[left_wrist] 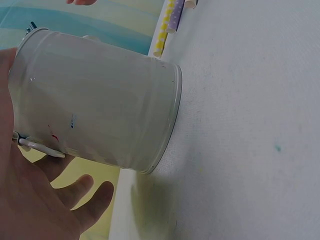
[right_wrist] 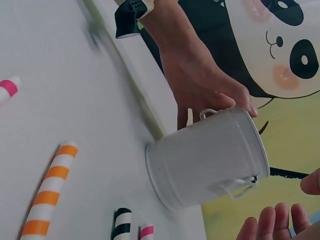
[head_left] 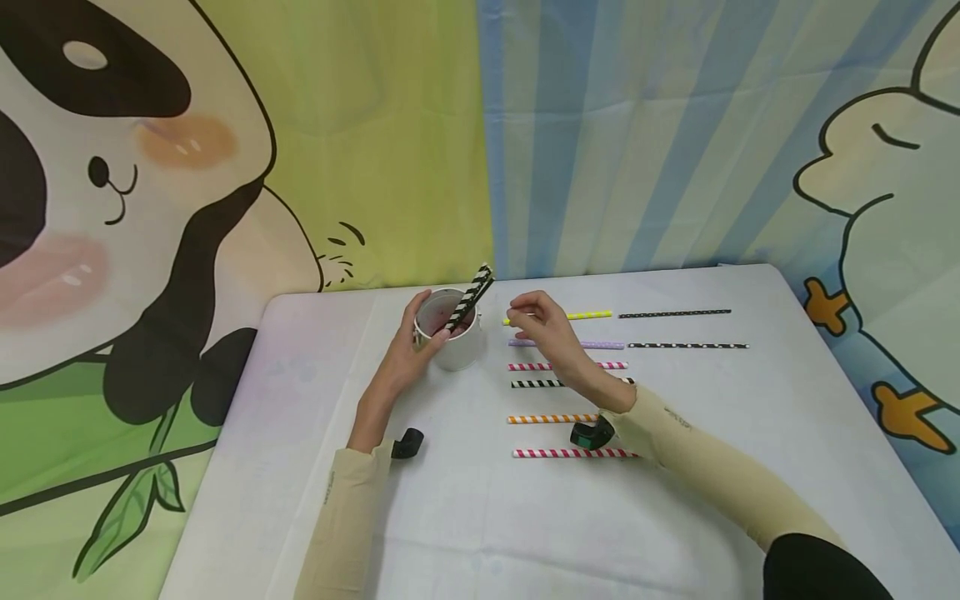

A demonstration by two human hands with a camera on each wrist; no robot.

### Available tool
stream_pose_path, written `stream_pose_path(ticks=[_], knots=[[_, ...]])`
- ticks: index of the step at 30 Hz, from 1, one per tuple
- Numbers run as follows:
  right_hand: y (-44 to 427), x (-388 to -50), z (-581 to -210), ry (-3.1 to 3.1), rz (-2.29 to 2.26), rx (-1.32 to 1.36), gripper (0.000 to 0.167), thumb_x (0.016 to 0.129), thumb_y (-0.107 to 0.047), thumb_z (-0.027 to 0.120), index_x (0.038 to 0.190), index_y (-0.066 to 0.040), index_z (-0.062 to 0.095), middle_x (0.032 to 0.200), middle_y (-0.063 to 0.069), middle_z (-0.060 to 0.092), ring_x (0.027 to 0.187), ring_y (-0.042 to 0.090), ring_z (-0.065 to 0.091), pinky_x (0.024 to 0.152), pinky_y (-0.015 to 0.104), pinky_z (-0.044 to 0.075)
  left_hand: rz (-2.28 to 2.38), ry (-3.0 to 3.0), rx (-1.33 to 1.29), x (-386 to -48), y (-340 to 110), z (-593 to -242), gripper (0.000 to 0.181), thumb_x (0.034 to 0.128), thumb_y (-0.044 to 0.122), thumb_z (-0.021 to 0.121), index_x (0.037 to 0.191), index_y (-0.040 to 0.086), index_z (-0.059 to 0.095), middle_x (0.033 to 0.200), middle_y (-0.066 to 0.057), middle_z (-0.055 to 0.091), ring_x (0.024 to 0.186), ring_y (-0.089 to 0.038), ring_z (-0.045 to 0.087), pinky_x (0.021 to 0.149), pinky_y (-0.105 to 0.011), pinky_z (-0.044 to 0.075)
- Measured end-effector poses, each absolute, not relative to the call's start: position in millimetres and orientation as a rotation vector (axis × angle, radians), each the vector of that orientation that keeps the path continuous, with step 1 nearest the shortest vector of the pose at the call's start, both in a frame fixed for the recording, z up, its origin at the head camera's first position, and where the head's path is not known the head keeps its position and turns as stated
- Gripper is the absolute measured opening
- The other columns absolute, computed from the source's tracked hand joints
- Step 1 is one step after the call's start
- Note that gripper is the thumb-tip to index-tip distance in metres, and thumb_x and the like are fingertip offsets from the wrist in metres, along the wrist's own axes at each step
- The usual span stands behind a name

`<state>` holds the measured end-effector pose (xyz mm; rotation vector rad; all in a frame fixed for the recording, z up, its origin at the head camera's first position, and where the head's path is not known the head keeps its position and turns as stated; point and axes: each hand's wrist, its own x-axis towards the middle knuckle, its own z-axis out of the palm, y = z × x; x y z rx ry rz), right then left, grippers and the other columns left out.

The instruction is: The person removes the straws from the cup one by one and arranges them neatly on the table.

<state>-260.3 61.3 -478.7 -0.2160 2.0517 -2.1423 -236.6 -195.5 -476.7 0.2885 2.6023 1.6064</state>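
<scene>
A white metal bucket [head_left: 458, 348] stands on the white table with black-and-white patterned straws [head_left: 470, 298] leaning in it toward the right. My left hand [head_left: 405, 354] grips its left side at the rim; the left wrist view shows the bucket [left_wrist: 95, 100] beside the palm [left_wrist: 35, 200], a few fingers off its wall. To the right of the bucket, my right hand [head_left: 551, 333] is raised over the yellow straw [head_left: 596, 315] and the purple straw [head_left: 603, 345], its fingers loosely bent and holding nothing. In the right wrist view those fingers [right_wrist: 272, 222] are apart from the bucket [right_wrist: 210, 157].
Below the purple straw lie a pink striped straw [head_left: 528, 367], a black striped one [head_left: 534, 384], an orange striped one [head_left: 551, 419] and a red striped one [head_left: 547, 454]. Two thin black patterned straws [head_left: 675, 314] lie farther right. Printed cloth [head_left: 405, 167] hangs behind the table [head_left: 450, 533].
</scene>
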Motion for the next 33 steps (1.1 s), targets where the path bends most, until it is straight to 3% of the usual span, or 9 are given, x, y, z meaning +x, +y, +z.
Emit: stream_pose_path(ticks=[4,11,18,33], knots=[[52,-263,-478,2.060,-2.144,-0.213,0.031,0.100,-0.014,0.062,0.124,0.004,0.053,0.107,0.004,0.059,0.097,0.015,0.063,0.094,0.044,0.053,1.615,2.603,0.287,-246,-201,-497,0.076,0.0984,0.025,0.061,0.161,0.021,0.018,0.160,-0.018,0.033,0.149,-0.038,0.030,0.119,-0.064,0.022],[32,-267,-480,2.089,-2.120,-0.189,0.030,0.098,-0.015,0.063,0.123,0.000,0.055,0.112,0.007,0.060,0.108,0.031,0.061,0.088,0.036,0.053,1.641,2.610,0.274,-257,-207,-520,0.076,0.0972,0.036,0.063,0.158,0.040,0.018,0.160,-0.009,0.036,0.148,-0.033,0.032,0.118,-0.064,0.023],[17,-274,-484,2.125,-2.112,-0.180,0.031,0.097,-0.014,0.065,0.122,0.002,0.056,0.114,0.009,0.061,0.095,0.010,0.061,0.081,0.026,0.050,1.649,2.620,0.276,-255,-206,-520,0.075,0.0951,0.046,0.064,0.156,0.046,0.020,0.158,-0.008,0.038,0.146,-0.031,0.036,0.117,-0.063,0.026],[6,-277,-485,2.211,-2.101,-0.167,0.024,0.094,-0.013,0.068,0.113,0.000,0.060,0.109,0.011,0.064,0.094,0.013,0.064,0.079,0.026,0.047,1.661,2.598,0.256,-254,-206,-518,0.075,0.0939,0.049,0.064,0.154,0.051,0.020,0.158,-0.007,0.037,0.146,-0.030,0.036,0.117,-0.061,0.027]])
